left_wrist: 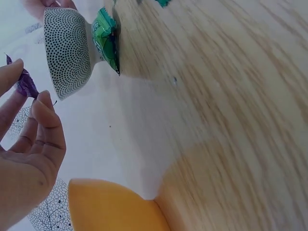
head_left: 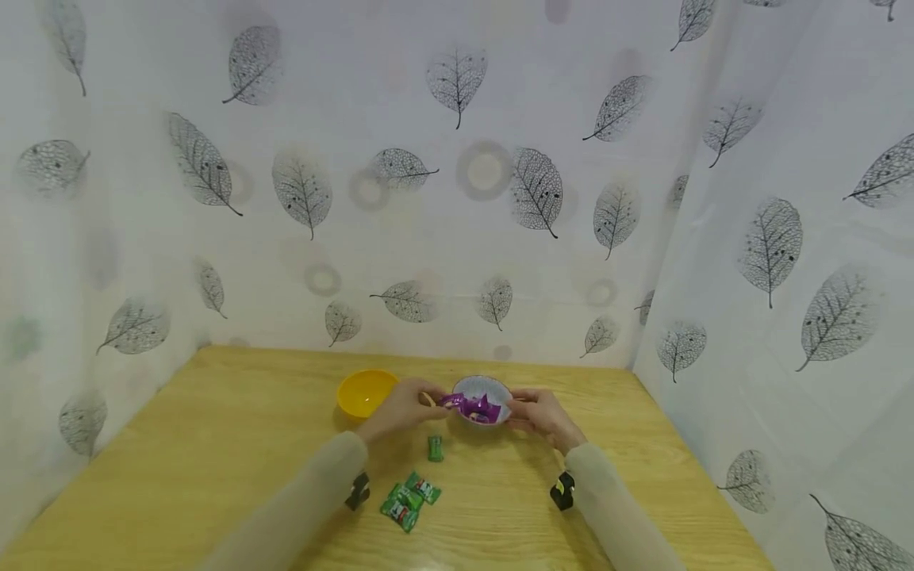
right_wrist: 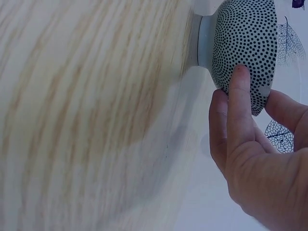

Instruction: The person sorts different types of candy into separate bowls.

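At the left rim of a small dotted bowl (head_left: pixel 480 386), my left hand (head_left: pixel 404 408) pinches a purple-wrapped candy (left_wrist: pixel 27 85) between thumb and fingertips. More purple-wrapped candies (head_left: pixel 483 411) lie inside the bowl. My right hand (head_left: pixel 544 415) grips the bowl's right side, its thumb at the rim and its fingers (right_wrist: pixel 239 91) against the dotted outer wall. In the right wrist view the bowl stands upright on its pale foot.
Left of the dotted bowl stands a yellow bowl (head_left: pixel 364 394), just behind my left hand. One green-wrapped candy (head_left: pixel 435 448) lies on the wooden table (head_left: pixel 214 444) between my arms, with several green candies (head_left: pixel 408 500) nearer me. A leaf-print curtain (head_left: pixel 400 246) hangs behind the table.
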`<action>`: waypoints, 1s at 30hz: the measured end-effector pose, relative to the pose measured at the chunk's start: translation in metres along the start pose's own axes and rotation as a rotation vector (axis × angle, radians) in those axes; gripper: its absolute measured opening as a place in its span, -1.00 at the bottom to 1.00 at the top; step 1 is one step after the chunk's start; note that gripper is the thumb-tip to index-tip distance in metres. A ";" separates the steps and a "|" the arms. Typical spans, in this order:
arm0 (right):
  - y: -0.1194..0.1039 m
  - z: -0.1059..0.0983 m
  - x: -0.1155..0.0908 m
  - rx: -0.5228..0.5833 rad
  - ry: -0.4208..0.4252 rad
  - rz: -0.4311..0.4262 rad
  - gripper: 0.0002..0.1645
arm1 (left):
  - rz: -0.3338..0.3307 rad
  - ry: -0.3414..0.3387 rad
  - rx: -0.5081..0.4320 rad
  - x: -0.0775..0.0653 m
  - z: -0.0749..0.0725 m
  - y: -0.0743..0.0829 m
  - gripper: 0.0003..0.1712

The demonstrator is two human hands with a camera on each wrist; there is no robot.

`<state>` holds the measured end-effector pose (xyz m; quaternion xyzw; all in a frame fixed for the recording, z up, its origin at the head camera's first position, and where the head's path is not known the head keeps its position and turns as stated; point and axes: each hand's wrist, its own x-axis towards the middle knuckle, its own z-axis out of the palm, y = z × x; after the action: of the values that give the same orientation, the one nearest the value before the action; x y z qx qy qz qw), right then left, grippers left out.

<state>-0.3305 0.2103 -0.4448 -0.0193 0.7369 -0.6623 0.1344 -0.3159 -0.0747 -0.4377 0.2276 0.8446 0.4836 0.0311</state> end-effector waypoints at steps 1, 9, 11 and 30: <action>0.000 0.000 0.000 0.000 -0.001 0.000 -0.48 | 0.002 0.001 0.015 0.002 0.001 0.000 -0.83; 0.003 -0.002 0.002 -0.002 0.009 -0.001 -0.49 | -0.038 0.044 0.011 0.014 0.008 0.010 -0.76; 0.003 -0.002 0.002 0.001 0.013 0.004 -0.49 | -0.044 0.061 0.012 0.016 0.009 0.013 -0.75; 0.001 0.000 0.001 0.011 0.021 0.015 -0.51 | -0.047 0.093 0.097 0.037 0.032 0.028 -0.67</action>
<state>-0.3314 0.2100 -0.4455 -0.0060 0.7347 -0.6654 0.1319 -0.3308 -0.0218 -0.4253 0.1861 0.8728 0.4511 -0.0077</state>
